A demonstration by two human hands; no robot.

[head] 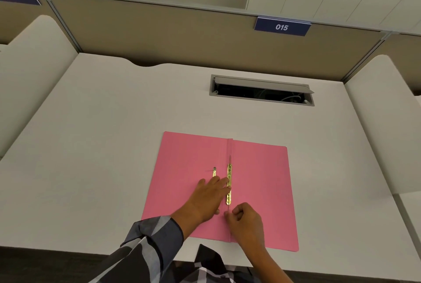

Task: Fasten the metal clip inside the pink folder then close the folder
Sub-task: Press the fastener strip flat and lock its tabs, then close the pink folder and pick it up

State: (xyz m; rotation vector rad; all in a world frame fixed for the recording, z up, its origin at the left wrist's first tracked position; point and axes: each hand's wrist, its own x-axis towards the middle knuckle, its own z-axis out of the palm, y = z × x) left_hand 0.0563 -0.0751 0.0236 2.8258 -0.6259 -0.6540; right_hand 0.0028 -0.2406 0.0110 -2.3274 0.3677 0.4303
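Pressing my flat, open left hand [210, 194] on the metal clip [229, 184] along the spine of the open pink folder [259, 180], my right hand [245, 219] at five o'clock pinches its lower prong, probably to bend it down next.

white desk [114, 146] | tan partition [159, 32] | open cable hatch [262, 90] | sign "015" [282, 27]

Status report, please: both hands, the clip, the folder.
Left hand flat on gold clip bar. Right hand pinching at lower spine. Pink folder open on desk. Nothing in the way.
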